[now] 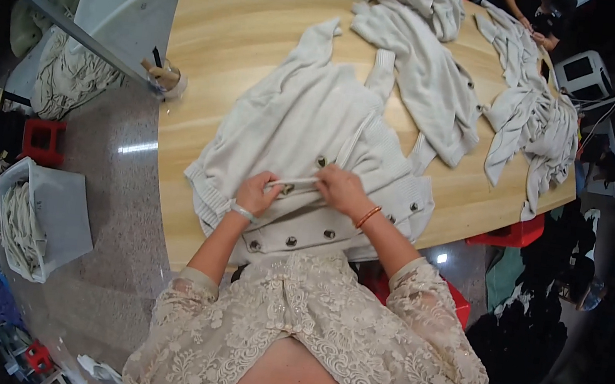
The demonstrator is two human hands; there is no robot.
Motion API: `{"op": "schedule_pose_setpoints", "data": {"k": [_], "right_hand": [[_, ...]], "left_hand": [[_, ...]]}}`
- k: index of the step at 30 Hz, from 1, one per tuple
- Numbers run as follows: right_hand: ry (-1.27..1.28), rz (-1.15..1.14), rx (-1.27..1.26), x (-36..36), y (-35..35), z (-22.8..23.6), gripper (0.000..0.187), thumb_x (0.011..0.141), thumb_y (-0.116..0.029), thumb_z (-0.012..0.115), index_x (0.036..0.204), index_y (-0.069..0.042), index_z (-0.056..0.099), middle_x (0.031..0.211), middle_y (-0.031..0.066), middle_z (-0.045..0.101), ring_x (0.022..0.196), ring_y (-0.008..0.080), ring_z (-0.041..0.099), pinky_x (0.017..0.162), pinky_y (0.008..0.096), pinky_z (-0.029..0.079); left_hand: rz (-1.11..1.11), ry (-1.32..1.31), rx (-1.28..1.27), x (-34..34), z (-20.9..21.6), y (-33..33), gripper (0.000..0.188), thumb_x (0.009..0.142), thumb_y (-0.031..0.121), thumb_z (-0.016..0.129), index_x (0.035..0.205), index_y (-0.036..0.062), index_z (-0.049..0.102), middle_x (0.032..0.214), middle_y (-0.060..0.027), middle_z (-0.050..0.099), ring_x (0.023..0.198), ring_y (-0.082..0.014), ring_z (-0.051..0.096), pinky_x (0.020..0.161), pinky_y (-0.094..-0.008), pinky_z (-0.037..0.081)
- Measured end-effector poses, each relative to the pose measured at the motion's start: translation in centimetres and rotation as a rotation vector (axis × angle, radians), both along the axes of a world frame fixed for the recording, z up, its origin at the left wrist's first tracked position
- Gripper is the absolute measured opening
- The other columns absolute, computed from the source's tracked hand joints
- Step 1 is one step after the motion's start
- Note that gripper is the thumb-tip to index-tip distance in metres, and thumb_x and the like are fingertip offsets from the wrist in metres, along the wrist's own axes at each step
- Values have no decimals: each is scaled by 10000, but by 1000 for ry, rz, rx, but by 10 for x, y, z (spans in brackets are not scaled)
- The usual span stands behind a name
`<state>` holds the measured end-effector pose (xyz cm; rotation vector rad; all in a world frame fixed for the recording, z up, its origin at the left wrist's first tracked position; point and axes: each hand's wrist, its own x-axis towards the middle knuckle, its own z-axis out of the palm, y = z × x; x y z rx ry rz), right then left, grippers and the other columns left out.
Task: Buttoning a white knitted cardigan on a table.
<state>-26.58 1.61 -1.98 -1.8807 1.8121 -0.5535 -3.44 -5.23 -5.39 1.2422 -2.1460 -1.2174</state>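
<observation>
A cream knitted cardigan with dark buttons lies spread over the near part of the wooden table. My left hand pinches a fold of its edge, right beside a button. To the right, my right hand grips the same edge just below another button. Between the two hands the knit is drawn into a narrow raised strip. The lower button band, with several dark buttons, lies along the table edge nearest my body. The fingertips of both hands are partly hidden in the knit.
More cream cardigans lie on the wooden table at the far right. A holder with tools sits at its left edge. White bins with knitwear stand on the left, near a red stool. Another person works at the far right.
</observation>
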Motion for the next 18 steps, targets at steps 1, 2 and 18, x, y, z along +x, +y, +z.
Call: {"op": "schedule_pose_setpoints", "data": {"k": [1,2,18], "right_hand": [[30,-10,-30,-10,-1,5,105,832,-179,564,869,-90,603,880,114,574,758,333,605,661,440,479],[25,-14,-22,-15,-1,3,105,832,-179,564,869,-90,603,880,114,574,758,333,605,661,440,479],[63,-52,9,-17,11,-4,147,805,-142,574,932,-68,575,866,131,568,752,344,600,647,431,484]], "left_hand": [[13,-66,-43,-7,10,-3,196,793,259,666,851,76,623,765,-123,642,697,-303,622,614,-377,478],[20,-116,-58,-12,9,-3,142,777,185,661,852,76,613,823,-112,641,763,-314,609,652,-391,469],[-97,-99,-99,-124,-14,-17,158,720,161,676,840,58,669,820,-148,644,733,-291,633,673,-365,512]]}}
